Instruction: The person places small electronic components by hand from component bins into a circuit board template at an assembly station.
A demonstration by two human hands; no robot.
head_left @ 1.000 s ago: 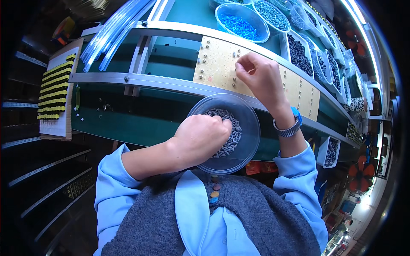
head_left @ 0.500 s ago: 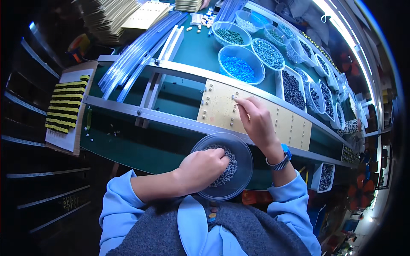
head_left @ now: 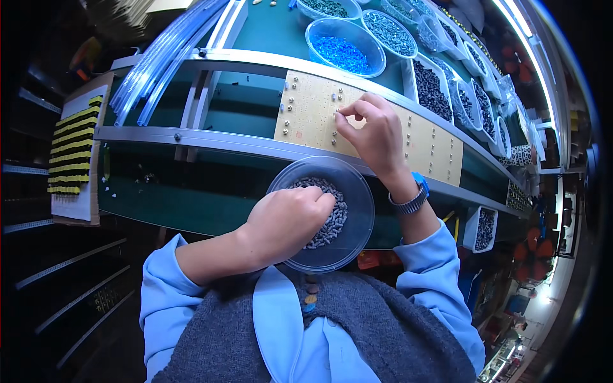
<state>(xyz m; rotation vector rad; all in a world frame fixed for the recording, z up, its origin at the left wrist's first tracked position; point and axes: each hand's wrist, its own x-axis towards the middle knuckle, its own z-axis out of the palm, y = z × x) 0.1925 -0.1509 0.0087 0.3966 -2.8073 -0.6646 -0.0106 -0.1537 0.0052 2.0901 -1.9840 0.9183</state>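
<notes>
My left hand [head_left: 287,220] is closed, its fingertips curled down over small grey cylindrical pieces [head_left: 332,228] in a clear round plastic tub [head_left: 361,220]. Whatever sits between those fingertips is hidden. Above the yellow-tan board [head_left: 306,124], my right hand [head_left: 377,131] pinches thumb and forefinger together; anything in the pinch is too small to make out. Rows of small metal studs [head_left: 288,115] stand on the board, and a few grey pieces [head_left: 333,97] sit by the studs left of my right hand. The board lies between two metal rails.
Behind the rail [head_left: 255,56] stand a bowl of blue pieces [head_left: 345,54], a bowl of green-blue pieces [head_left: 389,35] and several white trays of dark pieces [head_left: 431,89]. Clear plastic tubes [head_left: 163,57] cross the rails at left. Black-and-yellow parts [head_left: 76,147] lie on cardboard.
The whole view has shifted, so the bench sits higher in the picture. Another grey piece shows near the studs by my right hand, whose pinch is slightly lower on the board. My left hand stays in the tub.
</notes>
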